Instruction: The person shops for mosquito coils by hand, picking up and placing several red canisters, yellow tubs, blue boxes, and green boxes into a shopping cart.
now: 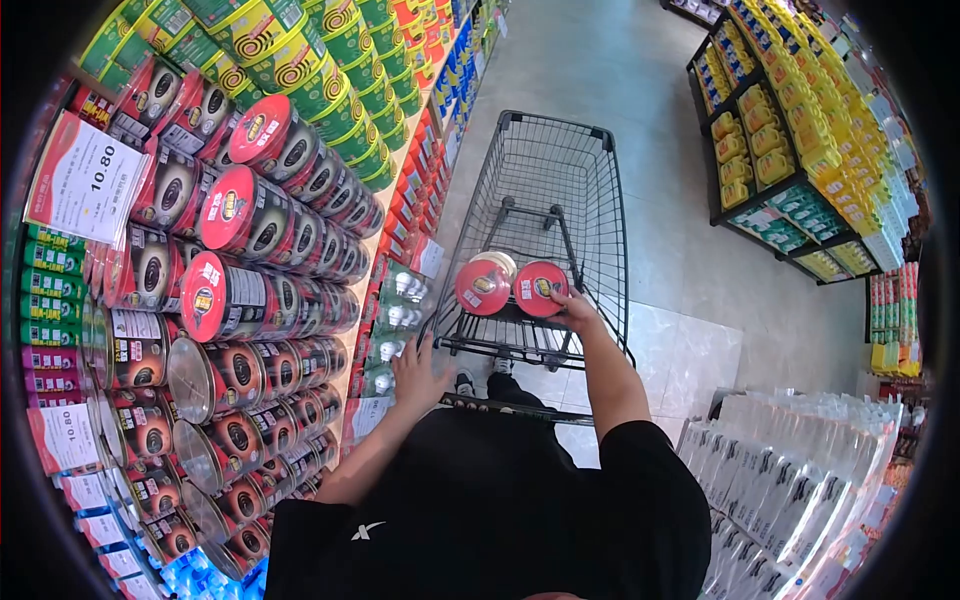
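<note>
My right hand (574,309) is closed on the edge of a red-lidded mosquito coil can (540,288) over the near end of the shopping cart (612,215). Just left of it in the cart is a second red-lidded can (483,290), its lid facing up. My left hand (419,372) holds nothing. Its fingers are spread beside the cart's near left corner, close to the shelf edge. Stacked on the shelf at the left are rows of matching black and red cans (255,220), with spiral coils pictured on their sides.
Green and yellow tubs (300,65) stand beyond the cans on the left shelf. Price cards (90,180) hang along that shelf. Across the tiled aisle (660,260), a display rack holds yellow bottles (765,130). Clear-wrapped packs (785,480) are stacked at the near right.
</note>
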A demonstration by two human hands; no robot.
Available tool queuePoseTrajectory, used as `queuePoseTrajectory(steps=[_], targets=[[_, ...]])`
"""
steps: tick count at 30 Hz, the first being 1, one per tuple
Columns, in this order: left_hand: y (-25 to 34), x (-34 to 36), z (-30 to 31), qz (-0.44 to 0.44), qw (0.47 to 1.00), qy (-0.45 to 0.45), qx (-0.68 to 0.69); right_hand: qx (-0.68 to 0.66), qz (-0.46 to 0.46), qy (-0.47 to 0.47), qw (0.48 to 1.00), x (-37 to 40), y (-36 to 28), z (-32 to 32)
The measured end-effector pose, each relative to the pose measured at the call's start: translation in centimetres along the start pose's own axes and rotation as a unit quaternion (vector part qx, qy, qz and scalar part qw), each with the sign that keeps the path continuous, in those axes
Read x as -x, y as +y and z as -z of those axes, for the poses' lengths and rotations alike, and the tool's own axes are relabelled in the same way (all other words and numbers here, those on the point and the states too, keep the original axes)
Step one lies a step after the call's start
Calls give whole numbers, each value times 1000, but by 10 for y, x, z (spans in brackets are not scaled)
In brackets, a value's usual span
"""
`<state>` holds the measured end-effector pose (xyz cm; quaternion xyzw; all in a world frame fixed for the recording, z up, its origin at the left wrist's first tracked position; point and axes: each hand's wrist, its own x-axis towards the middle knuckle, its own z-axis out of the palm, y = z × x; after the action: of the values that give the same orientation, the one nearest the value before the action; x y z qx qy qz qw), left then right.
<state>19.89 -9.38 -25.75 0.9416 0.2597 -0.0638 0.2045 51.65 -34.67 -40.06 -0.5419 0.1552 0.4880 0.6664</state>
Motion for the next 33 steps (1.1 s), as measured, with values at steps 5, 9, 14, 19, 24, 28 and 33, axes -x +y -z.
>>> queuePoseTrajectory(steps=[5, 9, 14, 19, 24, 28, 33], targets=[[4, 0, 3, -14, 1000, 15, -3, -20, -5, -26, 999, -22, 16, 6], [5, 0, 4, -22, 999, 23, 2, -21, 7, -26, 999, -25, 25, 8], [7, 2, 5, -20, 1000, 23, -7, -50, 11, -38, 998, -28, 29, 12], [8, 1, 5, -22, 999, 30, -7, -86, 5, -58, 995, -47, 39, 25], [9, 1, 6, -24, 999, 31, -14, -47, 0, -23, 999, -37, 36, 15], [3, 2, 0, -33, 999, 34, -18, 130, 42, 60, 989, -36, 28, 11], [2, 4, -1, -23, 999, 36, -18, 252, 118, 150, 949, -80, 58, 26]])
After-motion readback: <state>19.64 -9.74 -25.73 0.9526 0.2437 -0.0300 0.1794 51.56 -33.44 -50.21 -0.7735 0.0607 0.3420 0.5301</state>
